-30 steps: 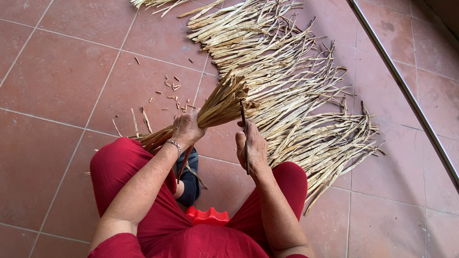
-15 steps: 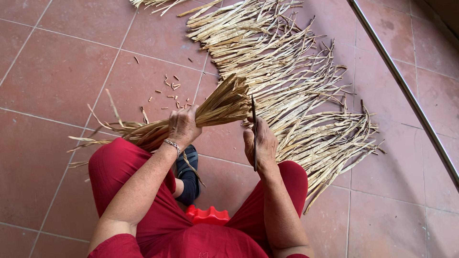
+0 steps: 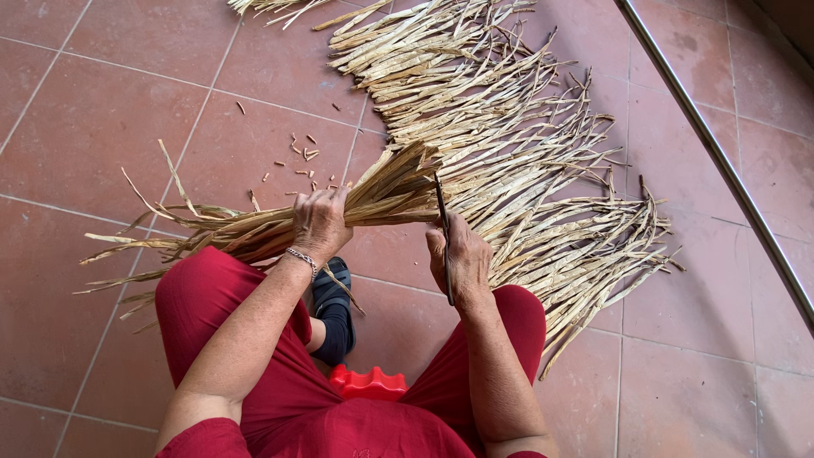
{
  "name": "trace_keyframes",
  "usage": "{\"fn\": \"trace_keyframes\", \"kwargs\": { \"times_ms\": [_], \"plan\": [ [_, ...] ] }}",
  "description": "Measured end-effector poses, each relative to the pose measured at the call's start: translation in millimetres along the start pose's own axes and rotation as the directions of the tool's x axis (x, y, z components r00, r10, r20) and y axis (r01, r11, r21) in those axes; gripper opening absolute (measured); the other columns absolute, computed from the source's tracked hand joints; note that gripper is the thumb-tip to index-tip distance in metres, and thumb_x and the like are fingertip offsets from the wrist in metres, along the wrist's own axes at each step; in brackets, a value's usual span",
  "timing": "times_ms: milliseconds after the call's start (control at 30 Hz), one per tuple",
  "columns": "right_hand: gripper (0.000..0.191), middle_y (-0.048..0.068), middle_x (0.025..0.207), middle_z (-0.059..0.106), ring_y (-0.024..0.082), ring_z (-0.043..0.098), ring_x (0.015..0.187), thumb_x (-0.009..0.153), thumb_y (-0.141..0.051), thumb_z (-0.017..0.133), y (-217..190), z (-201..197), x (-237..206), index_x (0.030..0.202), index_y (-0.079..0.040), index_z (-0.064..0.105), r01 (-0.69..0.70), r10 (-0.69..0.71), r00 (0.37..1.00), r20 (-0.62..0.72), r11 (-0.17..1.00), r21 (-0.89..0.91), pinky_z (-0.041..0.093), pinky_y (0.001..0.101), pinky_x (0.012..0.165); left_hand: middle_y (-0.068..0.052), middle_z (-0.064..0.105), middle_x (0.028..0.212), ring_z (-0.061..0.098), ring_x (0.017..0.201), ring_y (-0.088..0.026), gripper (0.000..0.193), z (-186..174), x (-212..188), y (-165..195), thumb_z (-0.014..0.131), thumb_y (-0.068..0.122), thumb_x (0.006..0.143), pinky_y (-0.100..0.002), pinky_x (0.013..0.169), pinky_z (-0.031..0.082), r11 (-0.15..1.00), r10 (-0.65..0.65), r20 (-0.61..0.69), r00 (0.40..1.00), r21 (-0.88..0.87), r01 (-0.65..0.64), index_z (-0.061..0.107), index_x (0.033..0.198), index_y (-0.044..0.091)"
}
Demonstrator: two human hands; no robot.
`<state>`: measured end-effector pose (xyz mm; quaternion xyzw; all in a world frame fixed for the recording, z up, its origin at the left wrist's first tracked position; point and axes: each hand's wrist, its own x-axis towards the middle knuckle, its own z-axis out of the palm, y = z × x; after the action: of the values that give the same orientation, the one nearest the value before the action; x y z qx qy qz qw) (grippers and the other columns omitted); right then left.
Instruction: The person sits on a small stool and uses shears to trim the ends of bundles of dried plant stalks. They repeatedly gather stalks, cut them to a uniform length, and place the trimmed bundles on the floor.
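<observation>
Two hands busy now: your left hand (image 3: pixel 320 222) is clamped around a thick bundle of dry, pale-tan split leaf strips (image 3: pixel 386 191) lying across your red-trousered left knee (image 3: pixel 199 293), cut ends fanning toward one o'clock. Your right hand (image 3: pixel 460 259) is closed on a thin dark blade (image 3: pixel 443 229), upright, its edge touching the bundle's end. Careful: that blade sits close to your left fingers, and a slip along the slick strips could, I judge, run toward them. Loose tails trail out at nine o'clock; they may slide free if your hold slackens. At twelve o'clock, the spread heap of matching strips (image 3: pixel 526 161) could snag the blade tip.
</observation>
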<state>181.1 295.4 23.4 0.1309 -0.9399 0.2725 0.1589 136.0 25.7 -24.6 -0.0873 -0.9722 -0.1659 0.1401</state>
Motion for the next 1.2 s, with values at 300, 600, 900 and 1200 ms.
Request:
{"fn": "trace_keyframes", "kwargs": {
  "times_ms": [300,600,900,1200],
  "plan": [
    [0.058,0.004,0.066,0.063,0.018,0.066,0.056,0.107,-0.058,0.030,7,-24,5,0.114,-0.012,0.065,-0.179,0.188,0.982,-0.016,0.955,0.238,0.051,0.0369,0.053,-0.005,0.071,0.087,0.069,0.086,-0.026,0.046,-13,-3,-4,0.083,0.008,0.071,-0.044,0.076,0.047,0.988,0.101,-0.105,0.989,-0.108,-0.112,0.064,0.112,0.012],
    [0.043,0.017,0.100,0.068,0.037,0.066,0.091,0.099,-0.040,0.058,-6,-53,15,0.129,-0.010,0.061,-0.057,0.053,0.995,0.088,0.997,0.047,0.051,0.0491,0.080,-0.007,0.070,0.094,0.068,0.094,-0.028,0.057,-24,-4,1,0.083,0.003,0.062,-0.045,0.083,0.048,0.969,0.202,-0.179,0.963,-0.108,-0.223,0.063,0.115,0.012],
    [0.043,0.016,0.100,0.070,0.039,0.068,0.091,0.100,-0.041,0.057,-8,-46,11,0.127,-0.008,0.061,-0.080,0.069,0.991,0.114,0.993,0.091,0.052,0.0498,0.079,-0.006,0.069,0.094,0.067,0.094,-0.028,0.059,-28,-7,3,0.084,0.002,0.062,-0.044,0.083,0.047,0.961,0.249,-0.145,0.958,-0.087,-0.263,0.063,0.117,0.012],
    [0.056,0.008,0.073,0.068,0.026,0.070,0.068,0.106,-0.057,0.034,6,-27,2,0.105,-0.009,0.063,-0.096,0.082,0.991,0.101,0.985,0.141,0.054,0.0413,0.061,-0.006,0.070,0.094,0.068,0.093,-0.027,0.057,-24,-8,2,0.086,0.004,0.065,-0.044,0.080,0.047,0.961,0.251,-0.133,0.959,-0.088,-0.264,0.063,0.116,0.013]
  ]
}}
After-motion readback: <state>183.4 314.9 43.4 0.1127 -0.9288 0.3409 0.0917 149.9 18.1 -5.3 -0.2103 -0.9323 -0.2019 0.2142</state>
